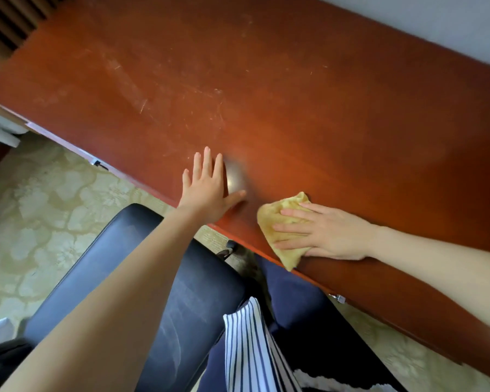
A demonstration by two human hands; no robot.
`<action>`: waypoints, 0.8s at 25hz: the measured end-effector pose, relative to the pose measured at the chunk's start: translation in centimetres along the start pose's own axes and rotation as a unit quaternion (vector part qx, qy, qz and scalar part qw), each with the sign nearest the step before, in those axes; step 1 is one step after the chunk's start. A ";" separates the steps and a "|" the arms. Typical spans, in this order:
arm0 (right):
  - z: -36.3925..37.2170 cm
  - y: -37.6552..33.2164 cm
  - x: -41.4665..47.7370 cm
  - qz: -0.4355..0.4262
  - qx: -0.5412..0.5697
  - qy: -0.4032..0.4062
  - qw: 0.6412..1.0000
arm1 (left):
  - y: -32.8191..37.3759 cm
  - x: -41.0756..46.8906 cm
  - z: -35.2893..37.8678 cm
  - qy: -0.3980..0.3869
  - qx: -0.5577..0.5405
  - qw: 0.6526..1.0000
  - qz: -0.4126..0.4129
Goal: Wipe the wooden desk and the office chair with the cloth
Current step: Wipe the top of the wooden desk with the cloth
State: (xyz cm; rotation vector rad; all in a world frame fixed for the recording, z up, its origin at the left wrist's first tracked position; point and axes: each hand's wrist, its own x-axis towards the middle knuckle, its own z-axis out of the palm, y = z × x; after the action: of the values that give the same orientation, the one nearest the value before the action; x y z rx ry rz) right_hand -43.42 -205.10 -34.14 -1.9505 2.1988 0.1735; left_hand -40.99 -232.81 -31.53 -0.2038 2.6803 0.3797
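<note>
A reddish-brown wooden desk point(266, 94) runs diagonally across the view, its top scratched and dusty in places. My right hand point(323, 232) lies flat with straight fingers on a yellow cloth point(280, 222), pressing it to the desk near the front edge. The cloth's lower corner hangs over that edge. My left hand point(207, 188) rests flat on the desk top to the left of the cloth, fingers spread. A black padded office chair point(142, 278) stands below the desk edge, partly hidden by my left forearm.
A pale patterned floor point(40, 207) lies left of the chair. A grey wall point(436, 21) backs the desk at top right. A dark slatted panel point(9, 18) is at the top left. My striped top and dark blue trousers point(294, 306) fill the bottom centre.
</note>
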 end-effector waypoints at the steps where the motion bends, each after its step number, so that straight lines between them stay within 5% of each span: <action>1: -0.1 1.6 -0.7 -0.007 -0.010 -0.008 1.000 | 0.5 0.7 0.0 0.007 0.004 1.000 0.008; 10: -1.4 17.7 1.5 0.207 0.067 -0.041 0.975 | 3.2 7.7 -1.6 0.047 0.090 0.995 0.015; 16: -1.4 23.4 6.6 0.478 0.157 0.026 0.864 | 4.6 11.0 -2.3 0.009 0.132 0.991 -0.021; 20: -1.4 22.8 8.8 0.564 0.171 0.058 0.806 | 4.9 11.3 -2.3 -0.024 0.138 0.989 -0.046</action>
State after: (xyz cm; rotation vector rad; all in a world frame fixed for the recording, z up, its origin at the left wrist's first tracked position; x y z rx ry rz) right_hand -67.11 -211.13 -35.78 -0.2882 2.8887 -0.1836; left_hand -53.04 -229.81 -33.27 -0.2291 2.6284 -0.0157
